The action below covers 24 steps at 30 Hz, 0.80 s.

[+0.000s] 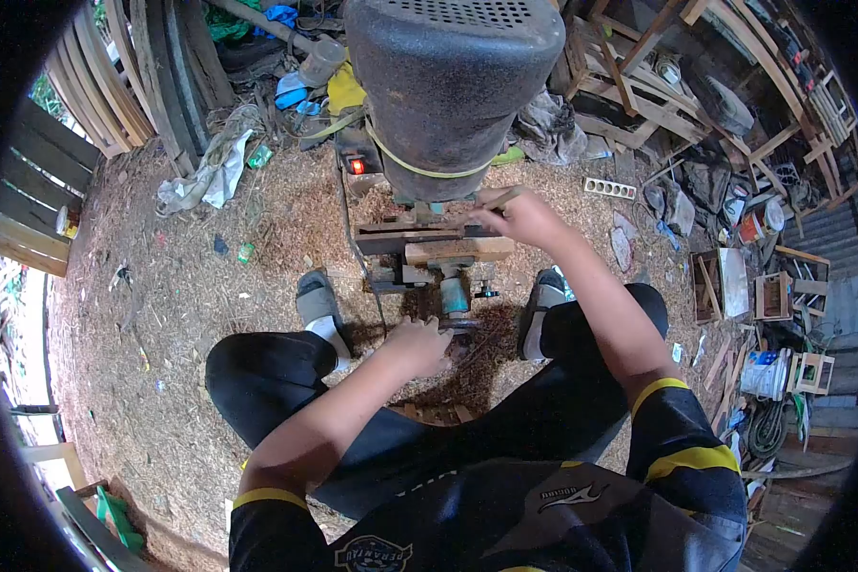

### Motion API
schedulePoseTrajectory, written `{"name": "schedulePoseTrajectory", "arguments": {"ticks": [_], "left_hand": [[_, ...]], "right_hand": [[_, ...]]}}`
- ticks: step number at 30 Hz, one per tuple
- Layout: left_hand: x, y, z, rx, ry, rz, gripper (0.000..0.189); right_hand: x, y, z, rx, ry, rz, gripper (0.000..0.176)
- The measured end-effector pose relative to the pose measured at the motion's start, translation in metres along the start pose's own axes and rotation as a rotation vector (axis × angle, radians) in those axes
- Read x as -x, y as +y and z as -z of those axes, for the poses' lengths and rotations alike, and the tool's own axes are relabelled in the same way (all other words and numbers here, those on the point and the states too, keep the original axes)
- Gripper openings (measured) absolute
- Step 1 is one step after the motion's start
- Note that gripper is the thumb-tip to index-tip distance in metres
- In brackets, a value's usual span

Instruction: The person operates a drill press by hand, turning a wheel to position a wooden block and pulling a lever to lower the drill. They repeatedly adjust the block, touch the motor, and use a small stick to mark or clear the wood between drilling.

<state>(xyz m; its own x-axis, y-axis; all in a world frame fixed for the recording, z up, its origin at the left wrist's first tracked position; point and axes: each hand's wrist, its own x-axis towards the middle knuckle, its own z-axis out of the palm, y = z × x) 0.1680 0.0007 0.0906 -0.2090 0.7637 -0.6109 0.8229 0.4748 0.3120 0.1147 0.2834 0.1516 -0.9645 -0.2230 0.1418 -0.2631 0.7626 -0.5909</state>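
Note:
Between my feet stands a drill-press-like machine with a big dark motor housing [458,95], a yellow-green strap around its lower part. Under it, a wooden block [459,251] sits at a vise-like clamp with a teal body [455,296]. My right hand [522,217] is closed at the right of the block, fingers pinching a slim brownish stick [501,198] whose kind I cannot tell. Nearer to me, my left hand [418,347] has its fingers curled at the left rim of a dark handwheel [463,325] below the clamp.
Wood shavings cover the ground [162,305]. A red-lit switch [357,166] is left of the machine, with a cable [346,224] running down. A power strip [609,189] lies at right, near stacked wooden frames [639,95]. Planks [95,86] lean at upper left.

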Motion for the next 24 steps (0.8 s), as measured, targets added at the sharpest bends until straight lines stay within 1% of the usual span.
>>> {"name": "schedulePoseTrajectory", "arguments": {"ticks": [2,5,8,10,12,15,16,19,20,23,24], "left_hand": [[0.002,0.0,0.008,0.008,-0.034,0.002,0.07],[-0.002,-0.003,-0.001,-0.022,0.003,-0.011,0.071],[0.004,0.002,0.008,0.032,0.002,-0.014,0.07],[0.0,0.003,0.007,0.035,-0.008,-0.019,0.07],[-0.001,-0.001,0.005,0.025,-0.008,-0.017,0.07],[-0.003,0.002,0.004,0.023,-0.002,-0.019,0.069],[-0.001,0.003,0.007,0.029,-0.01,-0.015,0.07],[-0.004,0.002,0.005,0.018,-0.019,-0.007,0.07],[-0.005,0.001,0.003,0.016,-0.018,-0.002,0.07],[-0.003,0.004,0.008,0.022,-0.031,-0.005,0.069],[-0.004,0.004,0.007,0.024,-0.031,-0.005,0.069]], "right_hand": [[-0.001,0.0,0.0,0.099,-0.017,0.002,0.02],[-0.005,-0.01,0.012,0.165,-0.063,-0.124,0.022],[0.001,-0.003,-0.009,-0.005,0.006,0.05,0.024],[0.001,-0.005,-0.001,0.074,0.052,0.053,0.018],[-0.002,-0.004,0.003,0.103,0.087,0.032,0.016],[0.001,-0.001,0.002,0.014,0.037,0.064,0.021],[-0.001,0.0,-0.005,0.074,-0.036,0.018,0.018],[0.002,-0.003,0.0,0.2,-0.032,-0.005,0.016],[0.002,0.001,-0.001,0.069,0.093,0.085,0.015],[0.003,0.004,-0.005,0.152,0.028,-0.054,0.014],[0.003,0.001,-0.008,0.076,0.117,0.079,0.013]]}}
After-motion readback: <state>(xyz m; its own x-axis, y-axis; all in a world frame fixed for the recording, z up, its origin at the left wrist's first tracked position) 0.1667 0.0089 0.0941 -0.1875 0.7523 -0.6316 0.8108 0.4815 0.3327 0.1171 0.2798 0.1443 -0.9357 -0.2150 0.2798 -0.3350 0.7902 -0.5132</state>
